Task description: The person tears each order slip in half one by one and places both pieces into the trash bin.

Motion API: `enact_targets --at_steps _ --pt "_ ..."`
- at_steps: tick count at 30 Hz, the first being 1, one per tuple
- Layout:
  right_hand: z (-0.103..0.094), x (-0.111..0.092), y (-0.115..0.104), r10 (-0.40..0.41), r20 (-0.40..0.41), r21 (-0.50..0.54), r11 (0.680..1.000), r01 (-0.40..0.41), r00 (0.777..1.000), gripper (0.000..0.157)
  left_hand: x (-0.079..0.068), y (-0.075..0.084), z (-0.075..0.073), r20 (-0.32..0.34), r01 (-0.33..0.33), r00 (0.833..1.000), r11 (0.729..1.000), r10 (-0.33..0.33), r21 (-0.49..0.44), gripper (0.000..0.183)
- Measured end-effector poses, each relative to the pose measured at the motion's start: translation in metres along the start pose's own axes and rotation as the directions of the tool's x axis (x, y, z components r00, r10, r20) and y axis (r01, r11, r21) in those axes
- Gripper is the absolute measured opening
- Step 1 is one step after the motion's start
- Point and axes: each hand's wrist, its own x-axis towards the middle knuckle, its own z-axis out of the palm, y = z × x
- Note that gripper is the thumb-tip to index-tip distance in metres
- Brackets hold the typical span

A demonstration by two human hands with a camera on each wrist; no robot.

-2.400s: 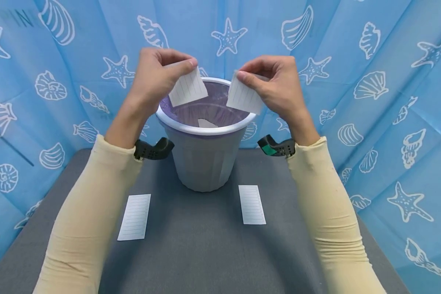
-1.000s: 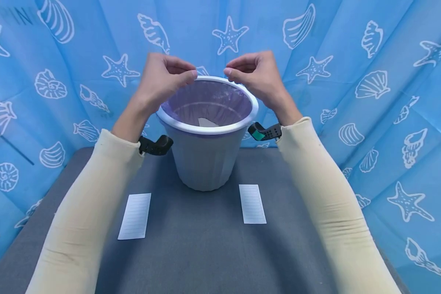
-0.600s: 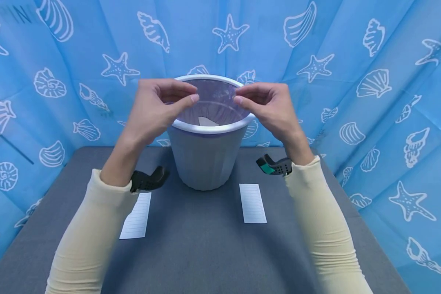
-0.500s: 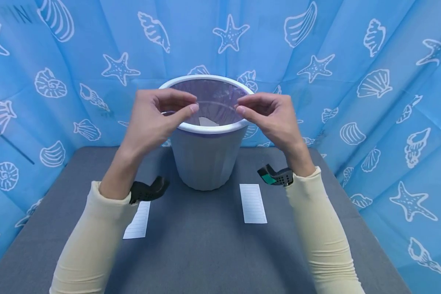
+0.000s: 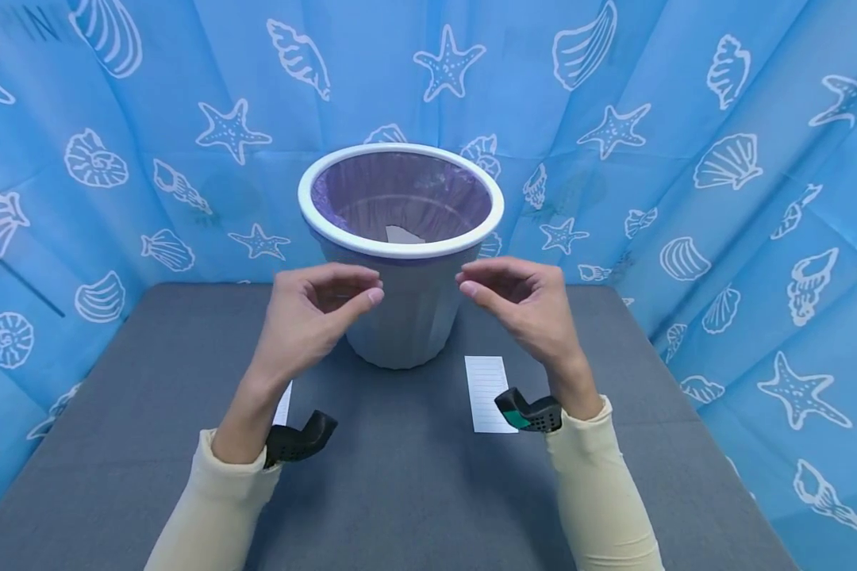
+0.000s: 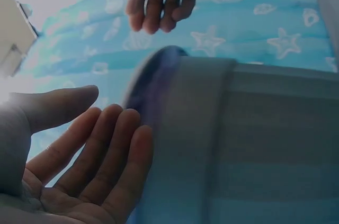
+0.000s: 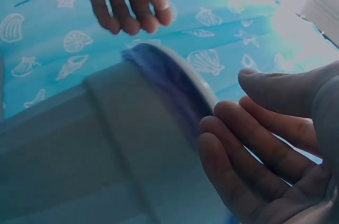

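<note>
A grey wastebasket (image 5: 420, 309) with a white rim and a purple liner stands at the back of the table. Inside it shows a piece of white paper (image 5: 403, 235). My left hand (image 5: 296, 329) hangs in front of the bin's left side, fingers loosely bent, nothing held. Opposite it, my right hand (image 5: 532, 313) is likewise without any object, its thumb apart from the fingers. Both wrist views show bare fingers beside the bin. One lined paper slip (image 5: 484, 388) lies near my right wrist; another slip (image 5: 283, 404) is mostly covered by my left forearm.
A dark grey cloth covers the table (image 5: 393, 492). Behind and along the sides hangs a blue curtain (image 5: 657, 206) printed with white shells and starfish. Each wrist carries a black strap mount (image 5: 300, 440).
The two paper slips held over the bin earlier are gone from my hands. Both hands have since drawn back and down, away from the rim. The bin stays put.
</note>
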Motion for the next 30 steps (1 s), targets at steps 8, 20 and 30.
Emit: enact_targets --at_steps 8,20,30 --pt "0.014 -0.029 0.024 0.083 0.022 0.005 0.997 -0.083 0.996 0.023 -0.026 -0.040 0.006 0.010 0.116 0.993 0.993 -0.116 -0.027 0.027" --pt "0.020 -0.051 0.044 0.196 0.019 0.008 0.981 -0.196 0.981 0.022 -0.041 -0.065 0.004 -0.005 0.202 0.979 0.979 -0.202 -0.012 0.030" --pt "0.022 -0.052 0.046 0.224 0.035 0.016 0.974 -0.224 0.974 0.021 -0.043 -0.068 -0.001 -0.006 0.197 0.980 0.980 -0.197 0.041 0.029"
